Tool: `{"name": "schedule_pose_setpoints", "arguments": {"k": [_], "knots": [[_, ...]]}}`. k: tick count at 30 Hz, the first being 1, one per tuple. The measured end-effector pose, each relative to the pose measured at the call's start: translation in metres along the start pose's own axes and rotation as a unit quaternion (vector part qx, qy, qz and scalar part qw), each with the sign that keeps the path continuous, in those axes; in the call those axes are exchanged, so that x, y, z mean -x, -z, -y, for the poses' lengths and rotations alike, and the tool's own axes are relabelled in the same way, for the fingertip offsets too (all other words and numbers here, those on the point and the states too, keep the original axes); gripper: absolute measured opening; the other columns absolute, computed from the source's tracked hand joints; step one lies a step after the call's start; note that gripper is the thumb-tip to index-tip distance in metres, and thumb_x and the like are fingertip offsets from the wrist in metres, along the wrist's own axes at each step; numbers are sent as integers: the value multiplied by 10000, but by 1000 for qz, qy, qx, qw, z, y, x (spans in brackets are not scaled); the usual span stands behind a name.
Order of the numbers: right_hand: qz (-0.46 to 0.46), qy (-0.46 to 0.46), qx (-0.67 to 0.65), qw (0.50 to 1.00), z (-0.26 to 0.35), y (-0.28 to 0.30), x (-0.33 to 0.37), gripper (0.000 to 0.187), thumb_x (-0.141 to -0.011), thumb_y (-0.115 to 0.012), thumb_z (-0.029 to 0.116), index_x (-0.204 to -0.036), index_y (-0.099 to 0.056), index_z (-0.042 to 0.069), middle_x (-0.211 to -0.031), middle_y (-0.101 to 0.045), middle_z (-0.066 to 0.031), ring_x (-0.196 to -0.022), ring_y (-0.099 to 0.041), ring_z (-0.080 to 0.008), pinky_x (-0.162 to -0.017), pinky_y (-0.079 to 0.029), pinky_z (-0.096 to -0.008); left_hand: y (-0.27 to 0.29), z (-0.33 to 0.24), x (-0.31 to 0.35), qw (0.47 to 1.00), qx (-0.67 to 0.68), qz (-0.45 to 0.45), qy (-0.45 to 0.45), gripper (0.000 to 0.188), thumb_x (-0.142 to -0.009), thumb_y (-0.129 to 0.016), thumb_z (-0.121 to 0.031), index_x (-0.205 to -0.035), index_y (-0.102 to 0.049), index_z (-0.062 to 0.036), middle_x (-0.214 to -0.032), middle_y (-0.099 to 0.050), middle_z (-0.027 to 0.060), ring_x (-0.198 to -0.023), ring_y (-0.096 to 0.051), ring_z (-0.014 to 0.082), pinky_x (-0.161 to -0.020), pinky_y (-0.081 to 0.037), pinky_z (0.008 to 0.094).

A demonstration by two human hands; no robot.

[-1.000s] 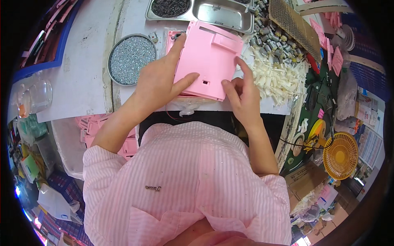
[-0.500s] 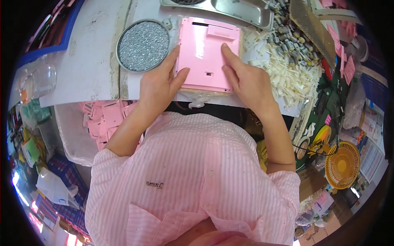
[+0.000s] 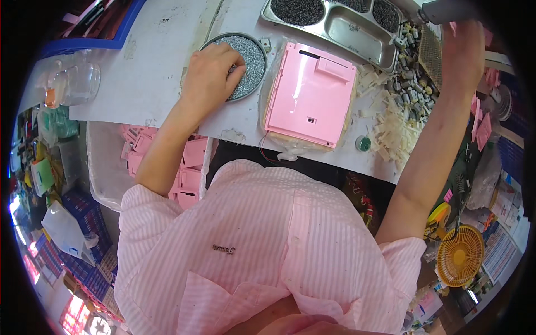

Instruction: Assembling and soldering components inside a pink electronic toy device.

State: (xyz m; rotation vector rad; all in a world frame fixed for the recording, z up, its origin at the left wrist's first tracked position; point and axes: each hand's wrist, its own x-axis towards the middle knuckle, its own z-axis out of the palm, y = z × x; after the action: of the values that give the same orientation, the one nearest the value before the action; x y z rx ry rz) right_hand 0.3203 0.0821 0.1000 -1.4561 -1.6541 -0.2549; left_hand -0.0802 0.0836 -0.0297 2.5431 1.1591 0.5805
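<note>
A flat pink plastic casing [image 3: 301, 103], with a slot and a small square opening, lies on a plastic-wrapped pad [image 3: 268, 120] in front of me. To its left is a round dish [image 3: 261, 78] full of small silvery screws [image 3: 251, 64]. My left hand [image 3: 212, 75] rests over the dish, fingers curled down into the screws; the fingertips are hidden. At the upper right my right arm is stretched out. My right hand [image 3: 463, 50] is closed around a dark grey electric screwdriver [image 3: 444, 11], its narrow tip pointing left.
A metal compartment tray [image 3: 357, 42] with dark screws stands behind the casing. Small motors [image 3: 410, 92] and white plastic pieces [image 3: 391, 131] are heaped at right, beside a green round cap [image 3: 363, 143]. A white bin [image 3: 106, 162] of pink parts stands below the table at left.
Both hands have left the pink casing. My left hand has moved to the screw dish, and my right hand has reached up and right to the screwdriver. The view has shifted.
</note>
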Motion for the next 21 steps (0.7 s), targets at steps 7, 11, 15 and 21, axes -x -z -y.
{"name": "schedule_pose_setpoints", "arguments": {"k": [7,11,15,21], "knots": [[55,-121,-326,936,69,-23,2,271,-936,-705,171,-1120,-616,-7,-917,-678,-68,-826,-660,-164,-739,-524,-300,-1,5,0,998,-25,-46,-29,130,-889,-696,-193,-876,-634,-79,-866,-622,71,-915,-607,284,-844,-413,433],[66,-162,-465,868,90,-27,36,241,-937,-673,127,-1134,-591,15,-884,-648,-77,-795,-636,-193,-769,-517,-367,3,10,-5,998,-43,-44,9,152,-882,-703,-174,-835,-602,-71,-828,-602,68,-841,-598,290,-830,-407,421],[105,-214,-595,768,88,-32,79,294,-964,-583,61,-1254,-535,47,-849,-590,-108,-752,-589,-216,-814,-525,-464,8,-17,1,998,27,-1,-64,139,-856,-727,-145,-839,-611,-71,-792,-615,51,-777,-602,266,-810,-393,405],[112,-118,-651,741,142,-15,103,301,-992,-565,139,-1280,-481,112,-705,-489,-17,-586,-471,-143,-706,-483,-372,-10,-92,3,963,240,-24,-123,91,-846,-756,-176,-900,-687,-152,-837,-689,-30,-787,-629,172,-873,-363,382]]}}
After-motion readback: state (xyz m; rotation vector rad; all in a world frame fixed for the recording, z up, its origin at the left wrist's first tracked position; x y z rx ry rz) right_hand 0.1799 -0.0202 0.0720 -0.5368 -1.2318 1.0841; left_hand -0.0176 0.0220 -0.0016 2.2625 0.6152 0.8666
